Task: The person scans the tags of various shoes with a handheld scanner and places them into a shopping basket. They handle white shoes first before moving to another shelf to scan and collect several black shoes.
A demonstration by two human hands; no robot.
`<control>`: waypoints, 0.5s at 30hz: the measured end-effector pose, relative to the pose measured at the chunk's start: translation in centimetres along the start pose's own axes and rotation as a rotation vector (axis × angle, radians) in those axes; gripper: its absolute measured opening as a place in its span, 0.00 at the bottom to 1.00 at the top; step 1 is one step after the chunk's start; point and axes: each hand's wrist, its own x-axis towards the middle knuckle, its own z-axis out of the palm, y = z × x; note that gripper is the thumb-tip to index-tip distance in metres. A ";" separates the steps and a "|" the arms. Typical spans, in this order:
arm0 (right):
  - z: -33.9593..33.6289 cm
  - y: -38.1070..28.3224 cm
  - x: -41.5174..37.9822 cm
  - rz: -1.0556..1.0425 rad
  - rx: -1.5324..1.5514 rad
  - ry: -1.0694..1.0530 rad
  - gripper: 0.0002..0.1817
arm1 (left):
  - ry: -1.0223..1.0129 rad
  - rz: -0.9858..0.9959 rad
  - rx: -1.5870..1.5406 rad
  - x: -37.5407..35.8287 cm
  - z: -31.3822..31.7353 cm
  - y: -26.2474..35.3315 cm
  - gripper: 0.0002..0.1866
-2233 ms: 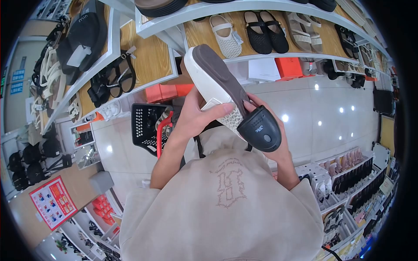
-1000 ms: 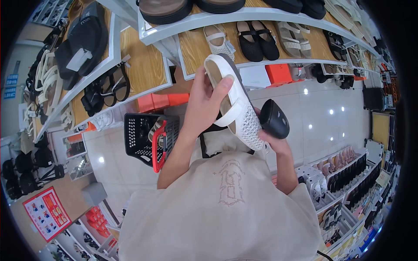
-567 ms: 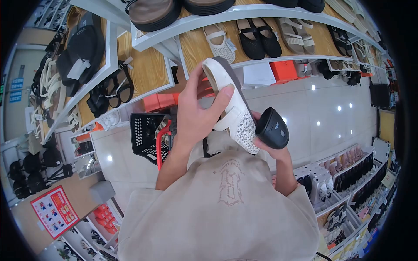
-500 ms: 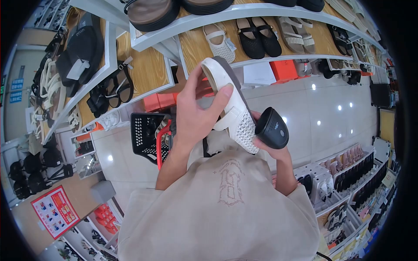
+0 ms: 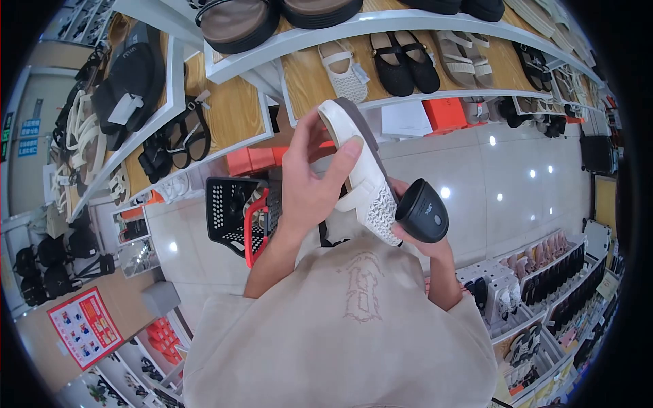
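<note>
My left hand (image 5: pixel 309 180) grips a white Mary Jane shoe (image 5: pixel 355 160) near the heel, its thumb pressed on the white side and its fingers behind. The shoe is tilted on its side, with the grey sole facing right and the woven toe (image 5: pixel 381 211) pointing down towards me. My right hand (image 5: pixel 433 246) is closed round a black rounded device (image 5: pixel 425 212) with small light lettering and a round spot. This device overlaps the toe's right side, and the right fingertips are right at the toe. Part of the right hand is hidden behind the device.
A single white woven shoe (image 5: pixel 343 75) stands on the wooden shelf ahead, beside black Mary Janes (image 5: pixel 405 64). Below are a white box (image 5: pixel 406 118) and an orange box (image 5: pixel 444 115). A black basket with a red handle (image 5: pixel 256 228) stands left, and shoe racks (image 5: pixel 551 272) line the right.
Both hands, the shoe and the black device have moved slightly down towards me. The grips look the same.
</note>
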 end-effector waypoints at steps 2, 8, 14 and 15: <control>-0.2 -0.2 -0.3 -0.012 -0.042 0.002 0.36 | 0.006 -0.003 -0.005 -0.2 0.4 0.0 0.32; -0.8 0.0 -0.6 -0.061 -0.047 -0.002 0.37 | 0.005 -0.014 -0.019 -0.5 0.8 0.2 0.31; -0.8 0.3 -0.6 -0.050 -0.089 -0.005 0.37 | -0.042 -0.058 -0.049 -0.3 0.3 0.4 0.31; -0.8 0.2 -0.6 -0.051 -0.089 -0.005 0.37 | -0.091 -0.060 -0.057 -0.3 0.1 0.4 0.32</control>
